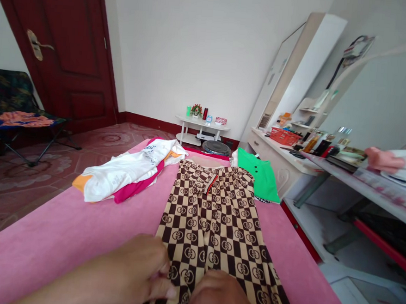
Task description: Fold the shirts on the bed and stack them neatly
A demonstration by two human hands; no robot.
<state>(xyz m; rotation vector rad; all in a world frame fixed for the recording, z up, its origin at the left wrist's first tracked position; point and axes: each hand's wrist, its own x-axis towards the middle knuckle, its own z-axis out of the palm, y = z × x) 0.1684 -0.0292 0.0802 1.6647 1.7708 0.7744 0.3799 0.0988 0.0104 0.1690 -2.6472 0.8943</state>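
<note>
A brown and beige checkered shirt (212, 213) lies spread lengthwise on a pink bed (58, 234), collar at the far end. My left hand (142, 268) rests on the shirt's near left edge with its fingers curled and pinching the fabric. Just to its right, my right hand (219, 294) presses on the near hem, fingers bent down into the cloth. Both hands sit close together at the bottom of the view.
A pile of white, pink and orange clothes (128, 172) lies at the bed's far left, a green garment (262, 174) at its far right. A white dresser (286, 153) with bottles stands right, a folding chair (14, 115) and red door (64, 45) left.
</note>
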